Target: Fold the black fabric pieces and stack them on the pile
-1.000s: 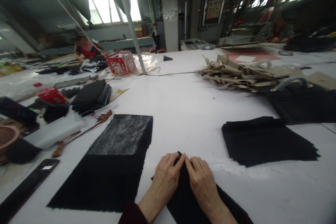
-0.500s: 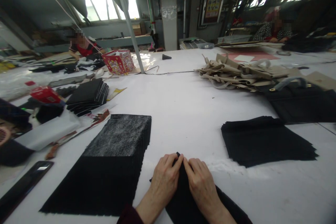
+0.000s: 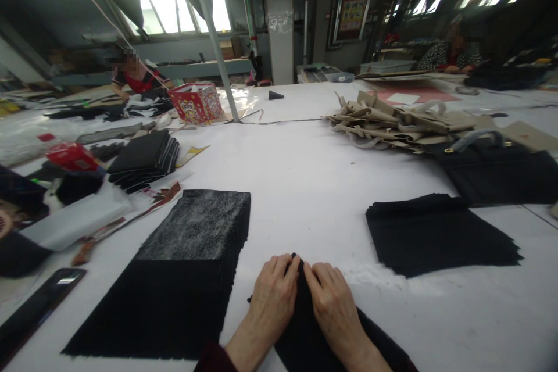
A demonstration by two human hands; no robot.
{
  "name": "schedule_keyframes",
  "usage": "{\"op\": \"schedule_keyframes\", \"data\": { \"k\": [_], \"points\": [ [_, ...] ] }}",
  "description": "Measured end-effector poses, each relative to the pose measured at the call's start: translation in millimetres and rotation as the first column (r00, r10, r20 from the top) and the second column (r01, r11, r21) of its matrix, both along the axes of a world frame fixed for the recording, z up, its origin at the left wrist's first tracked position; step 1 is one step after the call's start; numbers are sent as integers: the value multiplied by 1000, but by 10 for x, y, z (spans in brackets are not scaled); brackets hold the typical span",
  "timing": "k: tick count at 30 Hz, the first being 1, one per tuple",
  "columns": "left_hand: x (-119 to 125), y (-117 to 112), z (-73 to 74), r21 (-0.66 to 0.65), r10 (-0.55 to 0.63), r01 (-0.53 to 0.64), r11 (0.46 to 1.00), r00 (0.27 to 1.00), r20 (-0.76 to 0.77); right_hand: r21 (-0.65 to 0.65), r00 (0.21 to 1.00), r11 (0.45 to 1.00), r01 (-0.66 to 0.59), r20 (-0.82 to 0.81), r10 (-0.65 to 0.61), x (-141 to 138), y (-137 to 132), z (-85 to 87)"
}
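A black fabric piece (image 3: 300,334) lies on the white table at the near edge, partly covered by both hands. My left hand (image 3: 272,293) pinches its far edge, fingers curled together. Close beside it, my right hand (image 3: 333,299) grips the same edge with bent fingers, the two index fingers almost meeting. To the left is a thick stack of black fabric pieces (image 3: 152,308), with a speckled grey band across its far part. On the right side rests another stack of black fabric pieces (image 3: 436,235).
Behind the right stack are a black bag with a handle (image 3: 492,171) and a heap of beige pieces (image 3: 392,122). Folded black pieces (image 3: 142,154), a red patterned box (image 3: 196,103) and a dark phone-like object (image 3: 39,308) lie left. Two people sit across the table.
The view has shifted very slightly. Both hands stay at the fabric's far edge, with almost no visible movement.
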State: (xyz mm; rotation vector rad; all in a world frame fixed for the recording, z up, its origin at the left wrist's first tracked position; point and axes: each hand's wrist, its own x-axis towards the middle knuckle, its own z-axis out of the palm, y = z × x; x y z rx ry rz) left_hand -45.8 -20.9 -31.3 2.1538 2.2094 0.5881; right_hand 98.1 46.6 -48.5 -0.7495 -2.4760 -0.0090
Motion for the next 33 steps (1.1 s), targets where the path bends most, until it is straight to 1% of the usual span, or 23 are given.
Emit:
{"op": "schedule_keyframes", "data": {
  "k": [3,5,7,10,13,17,19,22,25,29,33],
  "points": [
    [-21,-1,51,17,73,-72,997,997,-29,18,1000,1000,11,-6,-11,-5,-6,9],
    [-41,-7,83,48,84,-82,995,995,-51,24,1000,1000,18,-10,-17,-5,-10,11],
    [-59,-15,96,52,36,-32,998,996,-79,20,1000,1000,18,-5,-18,0,-16,11],
    [-90,-10,76,5,-52,53,999,989,-139,6,1000,1000,20,7,-20,4,-17,8],
    [-161,47,77,-41,-117,111,993,965,-234,-22,999,999,28,30,-27,-27,23,15],
    [-301,199,189,-78,-189,172,982,910,-370,-74,998,996,49,54,-45,-141,155,46],
    [-355,268,257,-90,-207,187,978,889,-407,-91,998,995,50,39,-47,-193,219,56],
    [-382,314,307,-107,-234,208,972,880,-414,-95,999,995,39,-8,-40,-215,269,47],
    [-358,302,291,-99,-225,202,974,890,-396,-82,999,996,24,-43,-28,-172,263,23],
    [-317,270,266,-90,-198,177,980,904,-379,-55,999,998,18,-45,-20,-94,224,10],
    [-303,258,292,-91,-216,196,976,902,-375,-50,999,999,14,-38,-16,-28,196,1]
  ]
}}
